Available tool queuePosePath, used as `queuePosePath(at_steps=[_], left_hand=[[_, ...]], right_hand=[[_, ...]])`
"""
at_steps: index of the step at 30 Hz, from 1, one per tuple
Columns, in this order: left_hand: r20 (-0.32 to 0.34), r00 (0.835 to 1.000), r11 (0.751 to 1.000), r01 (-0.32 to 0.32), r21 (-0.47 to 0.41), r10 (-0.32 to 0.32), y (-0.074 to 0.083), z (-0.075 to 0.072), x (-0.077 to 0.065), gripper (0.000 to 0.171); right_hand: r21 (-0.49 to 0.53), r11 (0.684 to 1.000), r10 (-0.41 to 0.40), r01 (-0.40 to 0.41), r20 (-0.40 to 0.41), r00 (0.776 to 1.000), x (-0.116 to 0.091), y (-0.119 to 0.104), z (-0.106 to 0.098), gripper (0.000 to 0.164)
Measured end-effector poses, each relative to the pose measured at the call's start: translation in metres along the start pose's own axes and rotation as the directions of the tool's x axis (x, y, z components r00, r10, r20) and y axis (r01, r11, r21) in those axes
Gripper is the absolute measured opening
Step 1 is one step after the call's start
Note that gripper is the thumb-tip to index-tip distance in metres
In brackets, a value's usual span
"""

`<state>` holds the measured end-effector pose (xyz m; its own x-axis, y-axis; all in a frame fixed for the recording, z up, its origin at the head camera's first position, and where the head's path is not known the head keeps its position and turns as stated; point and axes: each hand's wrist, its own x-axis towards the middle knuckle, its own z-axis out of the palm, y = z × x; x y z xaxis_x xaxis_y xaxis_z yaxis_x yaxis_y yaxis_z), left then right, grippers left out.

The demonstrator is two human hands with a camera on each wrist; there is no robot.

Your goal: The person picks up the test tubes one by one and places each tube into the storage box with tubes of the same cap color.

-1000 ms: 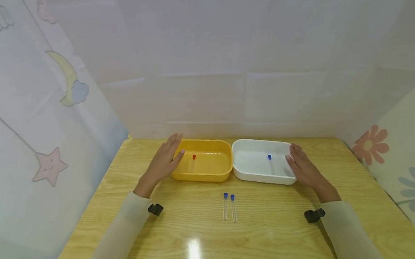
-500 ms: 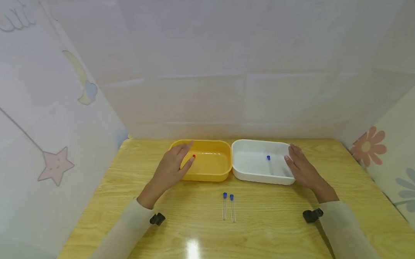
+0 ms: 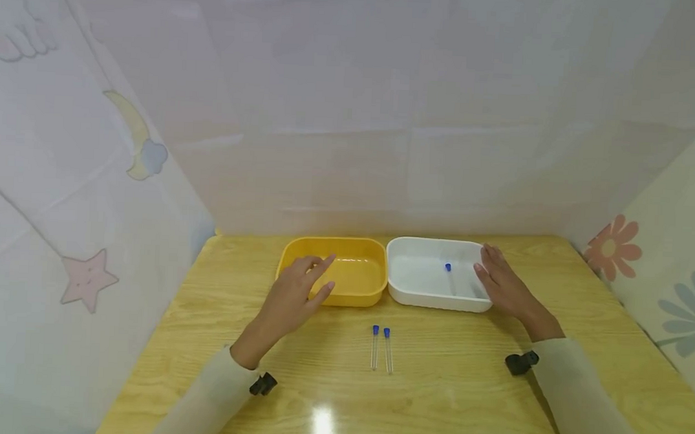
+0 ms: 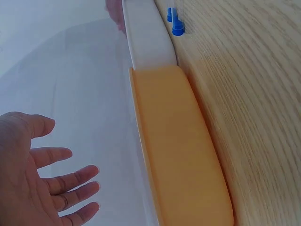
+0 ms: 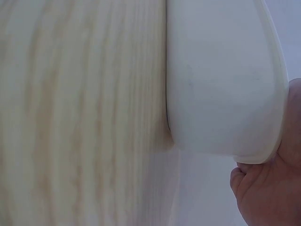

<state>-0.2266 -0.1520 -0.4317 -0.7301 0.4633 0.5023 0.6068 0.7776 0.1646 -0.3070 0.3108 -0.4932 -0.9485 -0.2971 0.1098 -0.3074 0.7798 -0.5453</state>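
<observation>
My left hand (image 3: 290,298) hovers over the near left part of a yellow plastic tray (image 3: 373,296), fingers loosely spread and holding nothing. In the left wrist view the same hand (image 4: 44,181) appears apart from the tray's wall (image 4: 178,141). At the right end of a white tray (image 3: 439,301), my right hand (image 3: 509,289) rests with straight fingers against the rim. The right wrist view shows that hand (image 5: 275,188) right at the white rim (image 5: 277,94). One blue-capped tube (image 3: 450,276) lies inside the white tray. The red-capped tube in the yellow tray is hidden behind my left hand.
Two clear tubes with blue caps, a left one (image 3: 375,348) and a right one (image 3: 388,350), lie side by side on the wooden table (image 3: 457,383) in front of the trays. The trays stand end to end near the pale back sheet (image 3: 327,145).
My left hand has moved from the yellow tray's left end rightward and nearer to me, covering the red-capped tube from view. My right hand stays at the white tray.
</observation>
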Motion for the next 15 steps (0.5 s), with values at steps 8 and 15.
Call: queuePosePath(at_steps=[8,15], left_hand=[[0.011,1.000,1.000,-0.001,0.010,0.000,0.017,0.003,-0.006,0.055],[0.073,0.997,1.000,0.001,-0.002,-0.001,0.030,0.009,-0.013,0.053]], right_hand=[[0.010,0.999,-0.049,0.049,-0.018,0.999,0.000,0.002,0.001,0.070],[0.019,0.998,-0.058,0.058,-0.020,0.998,0.000,0.004,0.001,0.070]])
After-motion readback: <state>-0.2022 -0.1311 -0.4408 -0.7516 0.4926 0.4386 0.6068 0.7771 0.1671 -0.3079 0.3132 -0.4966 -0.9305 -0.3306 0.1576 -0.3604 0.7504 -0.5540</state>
